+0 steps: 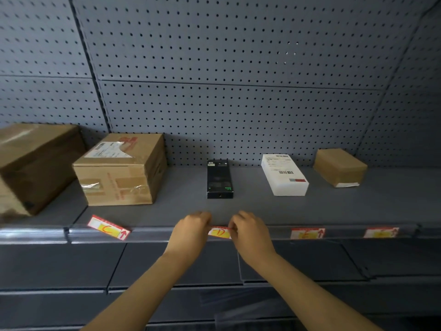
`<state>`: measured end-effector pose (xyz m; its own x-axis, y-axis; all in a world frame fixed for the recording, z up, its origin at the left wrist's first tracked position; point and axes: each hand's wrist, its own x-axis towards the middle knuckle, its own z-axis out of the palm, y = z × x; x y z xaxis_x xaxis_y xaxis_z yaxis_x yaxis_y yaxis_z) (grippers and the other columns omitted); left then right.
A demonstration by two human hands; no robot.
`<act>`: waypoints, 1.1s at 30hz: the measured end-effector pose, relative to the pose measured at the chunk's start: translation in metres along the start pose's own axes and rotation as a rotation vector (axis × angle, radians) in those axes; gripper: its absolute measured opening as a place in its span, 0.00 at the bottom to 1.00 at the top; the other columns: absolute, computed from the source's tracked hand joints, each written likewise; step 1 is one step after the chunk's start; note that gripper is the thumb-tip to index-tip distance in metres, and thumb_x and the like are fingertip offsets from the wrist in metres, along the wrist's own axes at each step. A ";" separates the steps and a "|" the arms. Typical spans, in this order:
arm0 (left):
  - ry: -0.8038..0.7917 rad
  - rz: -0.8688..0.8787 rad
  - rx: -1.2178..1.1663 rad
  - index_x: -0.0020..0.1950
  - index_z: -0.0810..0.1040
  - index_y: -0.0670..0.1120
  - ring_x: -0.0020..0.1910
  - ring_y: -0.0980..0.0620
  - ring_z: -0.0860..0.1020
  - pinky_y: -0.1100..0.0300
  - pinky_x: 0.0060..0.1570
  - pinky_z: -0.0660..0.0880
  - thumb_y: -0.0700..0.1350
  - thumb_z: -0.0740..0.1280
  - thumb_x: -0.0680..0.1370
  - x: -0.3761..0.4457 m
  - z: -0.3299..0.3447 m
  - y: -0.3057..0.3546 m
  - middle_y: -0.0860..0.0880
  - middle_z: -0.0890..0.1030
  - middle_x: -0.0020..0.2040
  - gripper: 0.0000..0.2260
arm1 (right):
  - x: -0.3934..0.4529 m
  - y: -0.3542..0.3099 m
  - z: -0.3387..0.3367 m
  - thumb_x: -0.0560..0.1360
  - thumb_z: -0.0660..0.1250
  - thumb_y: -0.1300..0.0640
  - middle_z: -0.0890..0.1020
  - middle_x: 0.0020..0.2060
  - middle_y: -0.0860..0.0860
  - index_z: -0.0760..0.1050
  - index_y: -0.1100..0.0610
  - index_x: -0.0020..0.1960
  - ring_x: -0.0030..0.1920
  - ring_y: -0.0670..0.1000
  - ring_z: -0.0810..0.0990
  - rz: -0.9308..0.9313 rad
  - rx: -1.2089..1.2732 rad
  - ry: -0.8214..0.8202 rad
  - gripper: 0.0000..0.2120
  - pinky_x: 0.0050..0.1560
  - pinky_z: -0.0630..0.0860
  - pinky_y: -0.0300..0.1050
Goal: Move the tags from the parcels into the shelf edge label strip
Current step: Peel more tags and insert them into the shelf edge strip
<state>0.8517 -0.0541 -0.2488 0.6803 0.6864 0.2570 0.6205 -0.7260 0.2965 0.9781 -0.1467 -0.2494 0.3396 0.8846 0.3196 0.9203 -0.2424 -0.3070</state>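
Head view: left hand (191,231) and right hand (249,231) pinch the ends of tag D (219,232), fingers curled on it, at the strip (152,235) below the black box (219,179). Two tags (307,233) to the right look seated. One tag (108,227) lies crooked by the carton (121,170), seemingly still to do.

The shelf (262,211) is dark grey, and the back wall (238,68) is grey with rows of little black holes. The tags (307,233) are red and white with yellow patches and red arrows. Three boxes (121,170) are brown, one box (219,179) is black, one (284,175) is white
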 end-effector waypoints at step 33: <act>-0.084 0.017 0.205 0.56 0.77 0.44 0.52 0.45 0.77 0.57 0.46 0.74 0.35 0.62 0.77 -0.007 0.004 0.011 0.45 0.76 0.55 0.10 | 0.009 0.000 -0.005 0.75 0.64 0.66 0.79 0.47 0.55 0.79 0.59 0.51 0.47 0.54 0.78 -0.069 -0.181 -0.154 0.08 0.46 0.75 0.45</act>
<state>0.8550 -0.0669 -0.2510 0.7159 0.6745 0.1802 0.6694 -0.7365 0.0977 0.9818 -0.1401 -0.2420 0.2538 0.9484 0.1899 0.9648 -0.2343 -0.1193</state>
